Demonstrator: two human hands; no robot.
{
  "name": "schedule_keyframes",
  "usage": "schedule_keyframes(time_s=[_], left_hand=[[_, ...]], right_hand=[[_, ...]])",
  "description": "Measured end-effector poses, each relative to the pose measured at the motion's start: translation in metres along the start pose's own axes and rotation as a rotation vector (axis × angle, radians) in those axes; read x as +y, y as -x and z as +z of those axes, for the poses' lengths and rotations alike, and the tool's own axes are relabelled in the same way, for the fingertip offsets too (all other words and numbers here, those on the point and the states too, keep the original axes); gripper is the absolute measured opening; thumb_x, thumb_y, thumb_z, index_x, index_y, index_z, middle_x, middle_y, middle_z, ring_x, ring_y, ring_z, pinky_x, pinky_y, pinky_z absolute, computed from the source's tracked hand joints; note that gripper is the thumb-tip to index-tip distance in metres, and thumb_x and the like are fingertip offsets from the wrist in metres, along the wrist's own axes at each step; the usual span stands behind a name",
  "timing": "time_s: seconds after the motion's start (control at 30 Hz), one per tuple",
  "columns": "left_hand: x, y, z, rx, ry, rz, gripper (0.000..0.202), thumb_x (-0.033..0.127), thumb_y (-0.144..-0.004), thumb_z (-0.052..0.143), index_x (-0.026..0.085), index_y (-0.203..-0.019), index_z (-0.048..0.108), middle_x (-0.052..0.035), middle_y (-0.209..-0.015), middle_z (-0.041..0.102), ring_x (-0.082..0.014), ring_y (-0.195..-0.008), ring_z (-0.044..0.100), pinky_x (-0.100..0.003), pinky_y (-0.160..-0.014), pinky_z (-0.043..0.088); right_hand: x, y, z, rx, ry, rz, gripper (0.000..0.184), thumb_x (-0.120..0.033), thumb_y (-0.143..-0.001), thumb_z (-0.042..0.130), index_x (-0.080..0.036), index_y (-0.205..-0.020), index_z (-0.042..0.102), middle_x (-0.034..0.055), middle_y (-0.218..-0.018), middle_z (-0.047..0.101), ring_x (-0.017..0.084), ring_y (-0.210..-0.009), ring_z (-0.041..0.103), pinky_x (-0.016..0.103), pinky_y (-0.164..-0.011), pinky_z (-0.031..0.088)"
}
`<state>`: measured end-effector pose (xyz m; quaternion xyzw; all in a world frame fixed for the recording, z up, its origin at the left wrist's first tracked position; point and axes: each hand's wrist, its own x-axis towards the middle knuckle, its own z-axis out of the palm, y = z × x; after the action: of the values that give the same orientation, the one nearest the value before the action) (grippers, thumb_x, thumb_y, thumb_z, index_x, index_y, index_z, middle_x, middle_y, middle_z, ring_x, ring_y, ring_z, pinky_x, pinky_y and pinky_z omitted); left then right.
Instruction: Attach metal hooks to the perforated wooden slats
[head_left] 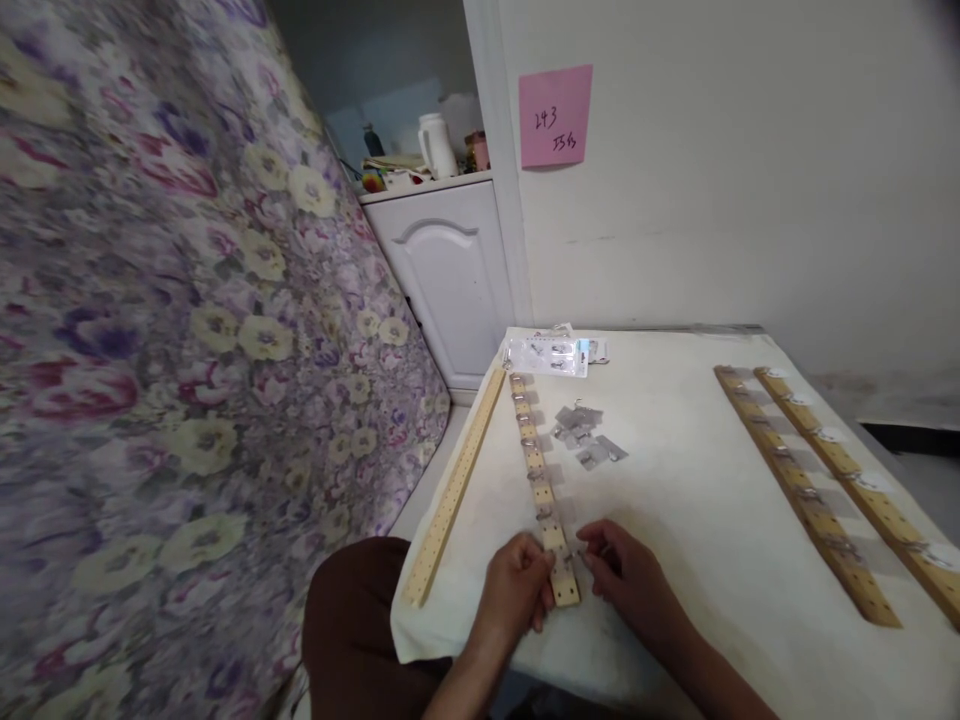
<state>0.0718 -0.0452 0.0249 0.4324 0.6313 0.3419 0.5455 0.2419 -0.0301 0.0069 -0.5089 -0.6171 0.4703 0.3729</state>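
A narrow wooden strip (543,494) with drilled holes lies lengthwise in front of me, several small silvery metal pieces (529,443) fixed along it with clear tabs out to the right. Fingers and thumb of my left hand (517,580) are closed on its near end. My right hand (619,570) is at the strip's right edge, thumb and fingers pinched near a small metal piece; what sits between the fingertips is too small to make out. Beyond the hands lies a loose pile of small grey cards or packets (589,437).
Another holed wooden strip (457,485) lies along the table's left edge. Two darker strips (799,480) with metal pieces lie at the right. Blister packaging (547,356) rests at the back of the white-covered table (675,400). A floral curtain (225,350) hangs at left.
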Motion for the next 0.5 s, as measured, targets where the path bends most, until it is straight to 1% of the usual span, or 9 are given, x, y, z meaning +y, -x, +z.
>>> schedule_keyframes(time_s=[0.17, 0.33, 0.4, 0.5], left_hand=[[-0.0002, -0.0016, 0.0001, 0.002, -0.042, 0.003, 0.028, 0.044, -0.078, 0.055, 0.023, -0.065, 0.041, 0.0099, -0.035, 0.052, -0.0052, -0.020, 0.033, -0.016, -0.026, 0.016], [0.0014, -0.0006, 0.0001, 0.003, -0.065, 0.013, 0.029, 0.045, -0.078, 0.055, 0.024, -0.065, 0.040, 0.0100, -0.035, 0.052, -0.0051, -0.021, 0.033, -0.016, -0.026, 0.016], [0.0024, 0.0001, 0.0001, 0.004, -0.072, 0.015, 0.029, 0.045, -0.079, 0.054, 0.024, -0.065, 0.040, 0.0100, -0.035, 0.052, -0.0051, -0.021, 0.033, -0.016, -0.026, 0.016], [0.0035, 0.0005, 0.0000, 0.000, -0.081, 0.017, 0.031, 0.048, -0.078, 0.055, 0.024, -0.064, 0.040, 0.0100, -0.035, 0.051, -0.0049, -0.021, 0.033, -0.016, -0.026, 0.016]], right_hand=[[0.0002, -0.0008, -0.0004, 0.004, 0.051, -0.017, 0.023, -0.021, -0.077, 0.050, -0.021, -0.099, 0.057, -0.0022, -0.072, 0.057, 0.013, -0.055, 0.057, 0.026, -0.054, 0.047], [-0.0027, -0.0005, -0.0013, 0.013, 0.139, -0.047, 0.024, -0.019, -0.077, 0.049, -0.021, -0.099, 0.058, -0.0012, -0.073, 0.058, 0.014, -0.061, 0.058, 0.028, -0.060, 0.047], [-0.0049, 0.0006, -0.0021, 0.019, 0.183, -0.083, 0.024, -0.017, -0.076, 0.049, -0.020, -0.098, 0.059, -0.0004, -0.076, 0.057, 0.015, -0.063, 0.058, 0.029, -0.062, 0.047], [-0.0081, 0.0029, -0.0033, 0.016, 0.215, -0.120, 0.027, -0.014, -0.073, 0.051, -0.020, -0.098, 0.058, 0.0014, -0.084, 0.058, 0.013, -0.062, 0.056, 0.028, -0.062, 0.047]])
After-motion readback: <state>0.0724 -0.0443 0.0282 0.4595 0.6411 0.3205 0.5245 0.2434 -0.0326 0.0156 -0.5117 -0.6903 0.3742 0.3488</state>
